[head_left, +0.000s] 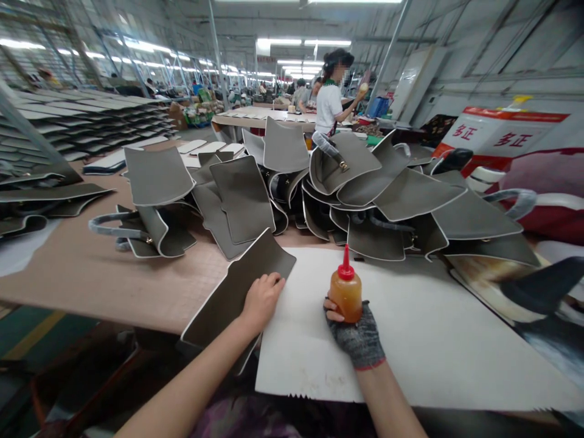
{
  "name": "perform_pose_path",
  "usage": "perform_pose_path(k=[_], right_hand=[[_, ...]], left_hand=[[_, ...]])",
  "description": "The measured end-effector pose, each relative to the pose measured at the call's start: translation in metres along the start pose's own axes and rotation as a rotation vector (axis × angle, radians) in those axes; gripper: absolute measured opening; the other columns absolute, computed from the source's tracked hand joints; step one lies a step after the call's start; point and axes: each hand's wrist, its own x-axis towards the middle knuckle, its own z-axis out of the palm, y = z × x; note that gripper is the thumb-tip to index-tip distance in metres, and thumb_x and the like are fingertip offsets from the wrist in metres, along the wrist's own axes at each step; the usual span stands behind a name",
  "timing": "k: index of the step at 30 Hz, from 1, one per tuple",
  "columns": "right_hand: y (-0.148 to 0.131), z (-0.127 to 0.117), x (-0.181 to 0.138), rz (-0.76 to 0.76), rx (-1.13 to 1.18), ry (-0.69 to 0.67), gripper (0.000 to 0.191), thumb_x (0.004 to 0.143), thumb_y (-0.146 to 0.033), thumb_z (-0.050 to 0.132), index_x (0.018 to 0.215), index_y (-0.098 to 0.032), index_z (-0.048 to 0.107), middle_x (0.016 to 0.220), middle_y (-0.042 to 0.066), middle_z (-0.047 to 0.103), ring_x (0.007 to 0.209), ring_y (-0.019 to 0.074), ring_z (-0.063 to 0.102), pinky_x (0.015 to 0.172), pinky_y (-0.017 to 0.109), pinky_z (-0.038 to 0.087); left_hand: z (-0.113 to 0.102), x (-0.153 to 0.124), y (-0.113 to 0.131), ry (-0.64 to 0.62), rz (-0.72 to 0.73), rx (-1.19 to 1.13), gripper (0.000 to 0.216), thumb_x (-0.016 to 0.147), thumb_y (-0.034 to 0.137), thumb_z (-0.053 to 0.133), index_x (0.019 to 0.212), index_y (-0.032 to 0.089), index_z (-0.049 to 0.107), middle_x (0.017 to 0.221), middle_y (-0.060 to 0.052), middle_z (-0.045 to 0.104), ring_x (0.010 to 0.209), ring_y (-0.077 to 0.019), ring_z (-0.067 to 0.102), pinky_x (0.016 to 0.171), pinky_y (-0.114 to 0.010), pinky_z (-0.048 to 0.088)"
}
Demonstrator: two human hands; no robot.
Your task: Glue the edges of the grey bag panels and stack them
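Note:
My right hand wears a dark knitted glove and is closed round an amber glue bottle with a red pointed cap, held upright over a white sheet on the table. My bare left hand grips the edge of a grey leather panel with a pale rim, which lies at the sheet's left edge and hangs over the table's front edge. A heap of grey bag panels and half-made bags lies just behind the sheet.
More grey panels and a bag with handles rest on the brown tabletop to the left. Stacked flat sheets fill racks at far left. A red and white box stands at right. A person stands at a far table.

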Motion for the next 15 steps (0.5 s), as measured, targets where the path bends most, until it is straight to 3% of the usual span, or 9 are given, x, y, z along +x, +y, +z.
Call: perform_pose_path(k=[5,8,10,12,13,15], right_hand=[[0.003,0.004,-0.001,0.006,-0.02,0.042,0.044,0.053,-0.035,0.075,0.09,-0.022,0.054,0.077,0.002,0.051,0.063,0.0143,0.047,0.04,0.021,0.041],[0.001,-0.001,0.005,0.015,-0.1,0.041,0.045,0.05,-0.039,0.077,0.087,-0.025,0.056,0.075,0.001,0.053,0.059,0.0136,0.047,0.037,0.021,0.039],[-0.002,-0.004,0.014,0.069,-0.226,-0.009,0.042,0.045,-0.043,0.078,0.079,-0.026,0.058,0.064,-0.001,0.051,0.051,0.013,0.046,0.032,0.02,0.034],[-0.004,-0.005,0.022,0.164,-0.401,-0.075,0.035,0.047,-0.049,0.074,0.069,-0.028,0.057,0.05,-0.002,0.043,0.041,0.0141,0.042,0.025,0.02,0.028],[-0.005,-0.002,0.025,0.157,-0.485,-0.068,0.033,0.051,-0.054,0.069,0.073,-0.031,0.057,0.05,-0.002,0.043,0.04,0.0168,0.044,0.024,0.024,0.03],[-0.006,0.006,0.025,0.099,-0.636,-0.023,0.037,0.054,-0.06,0.057,0.085,-0.039,0.056,0.052,0.001,0.047,0.041,0.0229,0.049,0.024,0.035,0.038]], left_hand=[[-0.004,0.042,0.009,-0.092,-0.016,0.049,0.031,0.086,0.016,0.032,0.111,0.021,0.05,0.098,-0.008,0.053,0.082,-0.0168,0.052,0.07,-0.029,0.04],[-0.025,0.047,0.008,0.011,0.013,0.046,0.029,0.086,0.016,0.033,0.107,0.021,0.053,0.103,-0.009,0.054,0.095,-0.0199,0.051,0.081,-0.034,0.04],[-0.045,0.034,-0.003,0.176,-0.02,0.05,0.032,0.085,0.017,0.037,0.114,0.024,0.049,0.119,-0.008,0.05,0.112,-0.0216,0.042,0.096,-0.04,0.031],[-0.064,0.008,-0.022,0.293,-0.203,0.065,0.043,0.082,0.02,0.043,0.124,0.025,0.04,0.133,-0.008,0.039,0.124,-0.0239,0.031,0.102,-0.043,0.022],[-0.071,-0.009,-0.033,0.279,-0.337,0.052,0.05,0.079,0.023,0.047,0.127,0.023,0.036,0.134,-0.009,0.038,0.124,-0.0253,0.031,0.102,-0.043,0.024],[-0.081,-0.047,-0.053,0.101,-0.569,-0.063,0.053,0.076,0.027,0.051,0.127,0.02,0.038,0.124,-0.011,0.049,0.114,-0.026,0.044,0.094,-0.038,0.034]])
